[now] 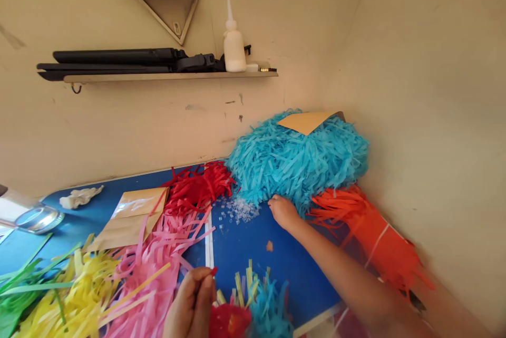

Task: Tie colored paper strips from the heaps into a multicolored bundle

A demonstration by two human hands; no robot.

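Note:
My left hand is closed at the bottom middle, with a small red tip of a paper strip poking out between thumb and fingers. Just right of it lies a red bundle, partly cut off by the frame, next to short blue strips and yellow strips. My right hand reaches across the blue table, its fingers curled together at the lower edge of a large heap of light-blue paper strips. What those fingers grip, if anything, is too small to make out.
Small clear pieces lie beside the heap. Red, pink, yellow, green and orange strips surround the work area. A brown envelope lies left. A wall shelf holds a glue bottle.

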